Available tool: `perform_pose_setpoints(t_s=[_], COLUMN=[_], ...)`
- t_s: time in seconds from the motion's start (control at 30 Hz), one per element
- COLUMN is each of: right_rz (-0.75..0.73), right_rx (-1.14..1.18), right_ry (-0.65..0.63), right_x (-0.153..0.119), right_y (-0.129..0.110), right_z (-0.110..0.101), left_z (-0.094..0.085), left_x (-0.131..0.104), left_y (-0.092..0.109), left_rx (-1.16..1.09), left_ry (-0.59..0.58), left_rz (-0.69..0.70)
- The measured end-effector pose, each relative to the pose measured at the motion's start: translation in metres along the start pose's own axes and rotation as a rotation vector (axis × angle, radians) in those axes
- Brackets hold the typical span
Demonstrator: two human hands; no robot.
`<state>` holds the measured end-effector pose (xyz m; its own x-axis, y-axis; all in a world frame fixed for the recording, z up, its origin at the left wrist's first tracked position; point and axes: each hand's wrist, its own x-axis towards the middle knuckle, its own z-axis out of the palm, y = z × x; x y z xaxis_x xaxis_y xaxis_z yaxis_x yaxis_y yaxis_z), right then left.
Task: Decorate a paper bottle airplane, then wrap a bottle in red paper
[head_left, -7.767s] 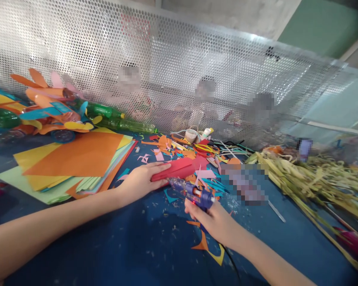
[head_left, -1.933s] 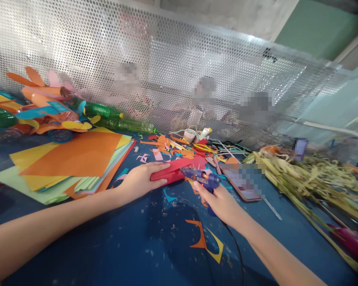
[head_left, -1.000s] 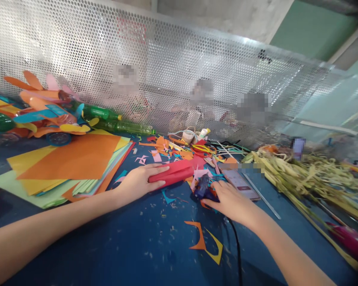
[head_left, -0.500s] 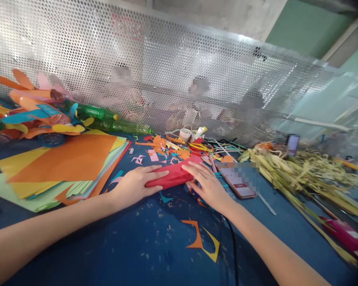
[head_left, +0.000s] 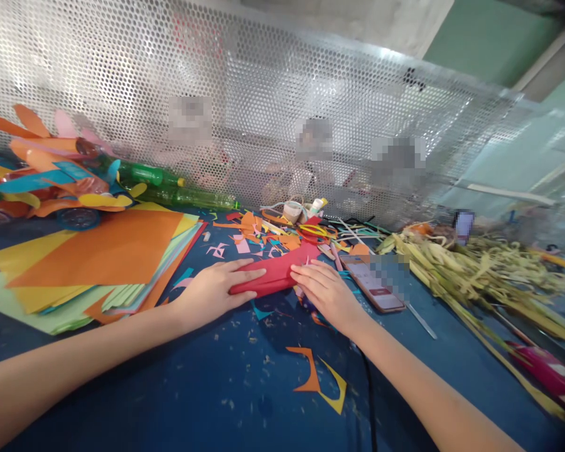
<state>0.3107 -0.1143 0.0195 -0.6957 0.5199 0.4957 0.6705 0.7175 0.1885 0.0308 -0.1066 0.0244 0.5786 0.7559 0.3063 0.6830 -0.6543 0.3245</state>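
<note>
A roll of red paper (head_left: 275,274) lies crosswise in front of me, with a lengthwise edge showing along it. My left hand (head_left: 216,290) grips its left end, thumb on the near side and fingers over the top. At the other end, my right hand (head_left: 327,292) has its fingers bent together over the roll; its thumb is mostly hidden. Yellow-handled scissors (head_left: 313,231) lie just behind the roll among paper scraps (head_left: 249,227). Under my right hand, a small dark patterned thing is partly covered and I cannot make it out.
Stacked coloured paper (head_left: 98,251) lies left, below orange paper-and-bottle models (head_left: 70,169) and green bottles (head_left: 179,196). A phone (head_left: 374,285), dried leaf strips (head_left: 480,263) and a black cable (head_left: 370,389) are right. A perforated screen (head_left: 273,81) stands behind; people sit beyond it.
My right hand's fingers have drawn closer together and bent at the red paper roll's right end. My left hand keeps its hold. The view has shifted very slightly.
</note>
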Motion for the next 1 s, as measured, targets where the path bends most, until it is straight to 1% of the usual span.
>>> perform_pose_setpoints(t_s=[0.1,0.23,0.3,0.37,0.47,0.63,0.7,0.83,0.87,0.93,1.0], right_rz=[-0.046,-0.053,-0.026,0.039,0.138,0.129,0.127,0.141,0.148,0.159,0.162], right_rx=[-0.050,-0.081,-0.065,-0.037,-0.028,-0.152,-0.168,-0.172,-0.170,-0.164,-0.165], right_ry=[-0.011,-0.024,-0.021,-0.013,-0.046,-0.135,-0.152,-0.161,-0.159,-0.147,-0.129], right_x=[0.002,0.004,0.005,0.006,0.008,0.011,0.012,0.012,0.012,0.011,0.011], right_y=[-0.001,-0.003,-0.005,-0.008,-0.014,-0.021,-0.022,-0.022,-0.021,-0.021,-0.022], right_z=[-0.003,-0.002,0.000,0.001,0.001,-0.004,-0.006,-0.004,-0.003,0.000,0.002], left_z=[0.000,0.000,-0.001,-0.001,0.000,0.001,-0.002,-0.014,-0.016,-0.017,-0.015], left_x=[0.000,-0.001,0.000,0.000,0.000,0.001,0.002,0.006,0.006,0.007,0.007], left_y=[0.001,0.001,0.000,0.000,0.000,-0.006,-0.010,-0.021,-0.024,-0.027,-0.028], left_rx=[0.008,0.004,0.004,0.011,0.020,0.016,-0.008,-0.086,-0.114,-0.191,-0.276], left_ry=[0.003,0.010,-0.006,-0.023,-0.020,0.019,-0.013,-0.170,-0.185,-0.167,-0.125], left_rz=[-0.023,-0.034,-0.039,-0.035,-0.011,0.049,0.073,0.113,0.123,0.115,0.068])
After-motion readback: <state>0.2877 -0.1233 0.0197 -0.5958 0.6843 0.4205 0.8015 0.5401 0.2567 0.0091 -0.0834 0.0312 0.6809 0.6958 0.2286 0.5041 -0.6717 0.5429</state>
